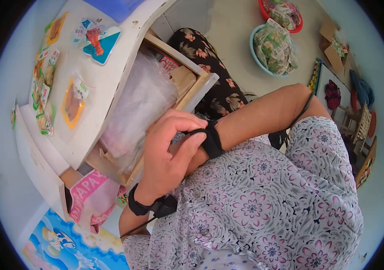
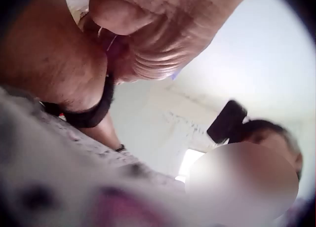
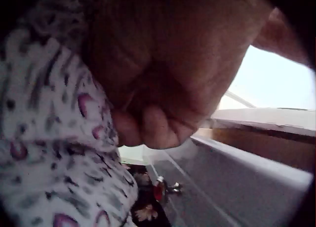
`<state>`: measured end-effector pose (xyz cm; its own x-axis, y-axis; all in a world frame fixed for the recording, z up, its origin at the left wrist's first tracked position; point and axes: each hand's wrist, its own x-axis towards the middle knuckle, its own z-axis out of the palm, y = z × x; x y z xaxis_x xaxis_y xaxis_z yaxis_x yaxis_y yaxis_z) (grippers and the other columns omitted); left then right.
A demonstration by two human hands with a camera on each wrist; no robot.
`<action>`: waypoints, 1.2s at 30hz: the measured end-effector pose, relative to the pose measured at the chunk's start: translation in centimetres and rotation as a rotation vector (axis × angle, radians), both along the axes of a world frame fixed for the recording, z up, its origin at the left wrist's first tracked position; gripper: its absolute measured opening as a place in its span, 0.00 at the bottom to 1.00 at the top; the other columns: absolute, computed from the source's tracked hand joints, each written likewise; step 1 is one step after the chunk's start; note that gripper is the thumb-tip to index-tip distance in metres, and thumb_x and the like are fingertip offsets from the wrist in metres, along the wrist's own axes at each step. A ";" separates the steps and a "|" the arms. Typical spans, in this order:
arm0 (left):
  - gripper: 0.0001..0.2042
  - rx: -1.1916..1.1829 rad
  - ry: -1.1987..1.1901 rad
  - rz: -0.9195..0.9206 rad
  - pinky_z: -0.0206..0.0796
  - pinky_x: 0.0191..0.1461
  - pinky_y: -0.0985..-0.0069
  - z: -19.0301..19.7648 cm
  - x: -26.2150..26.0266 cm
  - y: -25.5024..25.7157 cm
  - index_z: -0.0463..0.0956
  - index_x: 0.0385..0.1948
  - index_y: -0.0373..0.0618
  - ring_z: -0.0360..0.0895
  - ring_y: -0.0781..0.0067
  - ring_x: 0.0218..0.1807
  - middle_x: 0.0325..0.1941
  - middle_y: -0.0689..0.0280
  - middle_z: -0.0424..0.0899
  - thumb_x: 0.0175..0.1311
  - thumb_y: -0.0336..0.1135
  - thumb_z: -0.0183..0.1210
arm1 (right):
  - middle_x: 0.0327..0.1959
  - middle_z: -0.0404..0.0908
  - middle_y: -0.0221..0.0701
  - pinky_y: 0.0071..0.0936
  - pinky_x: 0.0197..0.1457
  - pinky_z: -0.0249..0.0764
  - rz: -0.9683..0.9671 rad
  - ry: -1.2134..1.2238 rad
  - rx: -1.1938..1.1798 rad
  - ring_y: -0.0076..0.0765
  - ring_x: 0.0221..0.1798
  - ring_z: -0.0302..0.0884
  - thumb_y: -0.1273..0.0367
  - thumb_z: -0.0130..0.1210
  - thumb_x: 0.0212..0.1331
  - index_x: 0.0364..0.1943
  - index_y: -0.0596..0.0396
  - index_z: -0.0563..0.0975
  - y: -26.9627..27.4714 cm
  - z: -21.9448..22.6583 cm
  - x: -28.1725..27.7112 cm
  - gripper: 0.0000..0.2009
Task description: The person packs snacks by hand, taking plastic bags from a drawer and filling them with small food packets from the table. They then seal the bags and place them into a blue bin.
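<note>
My left hand [image 1: 165, 150] reaches across to the right wrist, its thumb and fingers pinching the black wrist strap [image 1: 213, 143] worn there. In the left wrist view that strap [image 2: 94, 111] circles the other forearm. The right hand [image 3: 163, 74] is mostly covered by the left in the head view. Its fingers [image 3: 158, 128] curl in toward the palm in the right wrist view, and nothing shows in them. Another black band with a small device [image 1: 162, 207] is on the left wrist. Both hands are above a pulled-out drawer [image 1: 196, 90].
Clear plastic bags [image 1: 140, 99] fill the drawer. Packaged snacks [image 1: 73, 103] lie on the white tabletop [image 1: 104, 87] at left. A pink cloth [image 1: 91, 195] hangs below the drawer. On the floor, a blue basin [image 1: 254, 51] and a red basin [image 1: 262, 9] hold bagged goods, near a cardboard box [image 1: 329, 47].
</note>
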<state>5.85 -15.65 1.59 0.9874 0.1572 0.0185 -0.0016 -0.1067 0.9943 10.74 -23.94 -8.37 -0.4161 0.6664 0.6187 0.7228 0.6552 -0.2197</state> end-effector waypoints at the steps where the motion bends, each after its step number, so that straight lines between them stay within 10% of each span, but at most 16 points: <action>1: 0.07 0.058 -0.095 0.004 0.75 0.51 0.73 0.0 -0.1 -0.1 0.79 0.41 0.37 0.83 0.64 0.45 0.44 0.57 0.86 0.63 0.22 0.63 | 0.32 0.84 0.33 0.36 0.42 0.75 0.000 0.000 -0.007 0.32 0.41 0.84 0.69 0.60 0.53 0.32 0.55 0.82 0.0 0.0 0.2 0.06; 8: 0.12 0.198 -0.237 -0.230 0.77 0.49 0.66 3.5 -2.0 -0.3 0.76 0.42 0.36 0.87 0.57 0.44 0.44 0.51 0.84 0.57 0.16 0.63 | 0.32 0.84 0.33 0.35 0.42 0.75 0.020 0.006 -0.044 0.31 0.41 0.84 0.70 0.59 0.55 0.34 0.56 0.82 -0.1 0.0 0.3 0.06; 14: 0.12 0.326 -0.155 -0.086 0.76 0.49 0.68 2.3 -1.0 0.6 0.80 0.42 0.36 0.85 0.58 0.46 0.43 0.54 0.86 0.55 0.21 0.68 | 0.33 0.84 0.33 0.34 0.42 0.76 0.037 0.012 -0.065 0.31 0.41 0.84 0.70 0.59 0.56 0.36 0.57 0.82 -0.6 0.1 0.1 0.06; 36: 0.04 -0.158 0.204 -0.075 0.74 0.54 0.75 0.2 -0.8 0.1 0.78 0.41 0.34 0.83 0.71 0.50 0.45 0.58 0.85 0.69 0.23 0.60 | 0.35 0.86 0.34 0.30 0.44 0.77 0.130 -0.037 -0.128 0.29 0.41 0.84 0.72 0.57 0.61 0.41 0.59 0.82 0.6 0.8 -1.6 0.08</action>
<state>5.06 -15.53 1.75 0.9772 0.0682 -0.2011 0.1986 0.0423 0.9792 9.10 -23.35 -7.57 -0.5248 0.6776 0.5152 0.6426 0.7123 -0.2822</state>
